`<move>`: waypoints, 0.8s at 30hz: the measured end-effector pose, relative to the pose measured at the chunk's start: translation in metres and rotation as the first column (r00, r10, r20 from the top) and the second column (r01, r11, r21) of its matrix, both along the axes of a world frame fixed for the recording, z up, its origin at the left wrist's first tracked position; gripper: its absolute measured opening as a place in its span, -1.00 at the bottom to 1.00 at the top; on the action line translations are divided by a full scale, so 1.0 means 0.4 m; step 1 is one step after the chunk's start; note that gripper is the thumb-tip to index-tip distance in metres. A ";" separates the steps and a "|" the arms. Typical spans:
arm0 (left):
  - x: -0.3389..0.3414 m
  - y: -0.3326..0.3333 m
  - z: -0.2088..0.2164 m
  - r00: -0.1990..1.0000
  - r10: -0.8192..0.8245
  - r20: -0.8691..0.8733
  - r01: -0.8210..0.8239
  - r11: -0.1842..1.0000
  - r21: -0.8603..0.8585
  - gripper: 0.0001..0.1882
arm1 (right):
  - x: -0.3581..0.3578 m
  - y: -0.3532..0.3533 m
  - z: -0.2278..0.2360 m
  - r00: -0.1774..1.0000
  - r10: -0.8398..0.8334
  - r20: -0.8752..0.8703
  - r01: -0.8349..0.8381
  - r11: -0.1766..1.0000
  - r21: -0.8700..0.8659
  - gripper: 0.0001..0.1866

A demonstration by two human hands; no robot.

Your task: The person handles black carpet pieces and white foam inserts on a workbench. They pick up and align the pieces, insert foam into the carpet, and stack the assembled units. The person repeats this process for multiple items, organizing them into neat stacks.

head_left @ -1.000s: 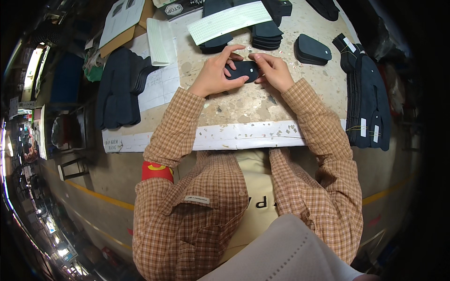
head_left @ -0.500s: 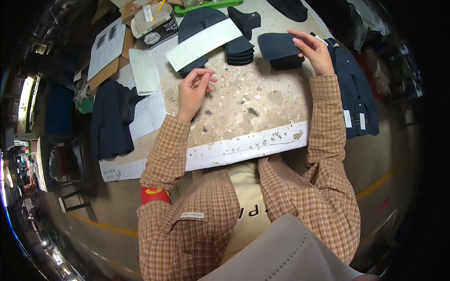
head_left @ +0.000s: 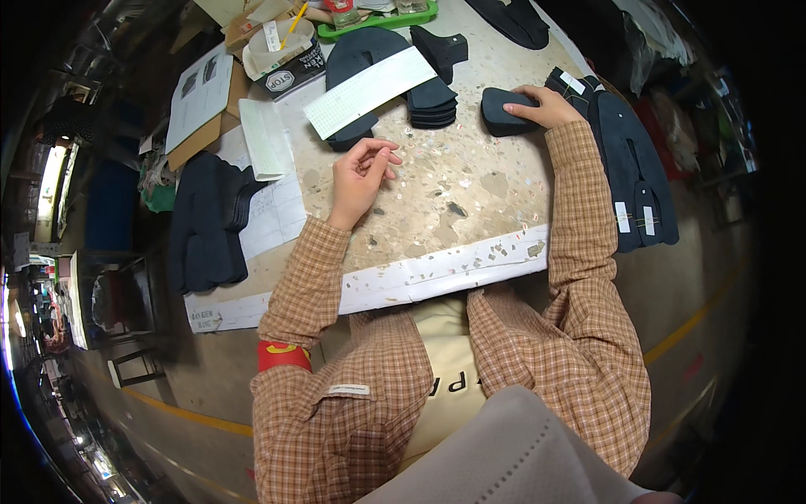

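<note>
At the right of the table my right hand is closed on a small stack of dark navy cut pieces. Its thumb lies across the top piece and the fingers wrap round the right-hand end. My left hand hovers over the middle left of the table, its fingers loosely curled with the thumb against them and nothing visible in them. Beyond it a pale green gridded strip lies across a larger curved dark piece. Another stack of dark pieces sits just right of the strip.
Dark pieces are piled at the left edge beside a folded pale strip. Tagged dark bundles lie along the right edge. At the back stand a green tray, a black box and a tilted printed sheet.
My right hand has lowered a lifted top piece onto its small stack and now grips the stack. My left hand has curled slightly more. The view has shifted a little.
</note>
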State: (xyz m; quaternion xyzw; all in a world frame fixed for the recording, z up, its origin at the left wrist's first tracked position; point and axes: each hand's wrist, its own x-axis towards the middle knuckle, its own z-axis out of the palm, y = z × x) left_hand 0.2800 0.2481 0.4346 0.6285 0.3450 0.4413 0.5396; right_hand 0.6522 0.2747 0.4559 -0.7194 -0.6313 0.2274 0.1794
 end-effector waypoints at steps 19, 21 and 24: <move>0.034 -0.036 -0.017 0.958 -0.169 -0.233 0.183 0.982 0.043 -0.83 | -0.150 -0.159 -0.021 0.985 0.055 -0.161 -0.019 0.976 0.216 -0.18; 0.035 -0.035 -0.013 0.947 -0.161 -0.279 0.183 0.982 0.055 -0.73 | -0.168 -0.185 -0.004 0.980 -0.001 -0.198 0.034 0.986 0.164 -0.20; 0.045 -0.041 -0.011 0.953 -0.114 -0.281 0.174 0.965 0.196 -0.44 | -0.204 -0.210 0.020 0.992 0.042 -0.120 -0.001 0.946 0.324 -0.21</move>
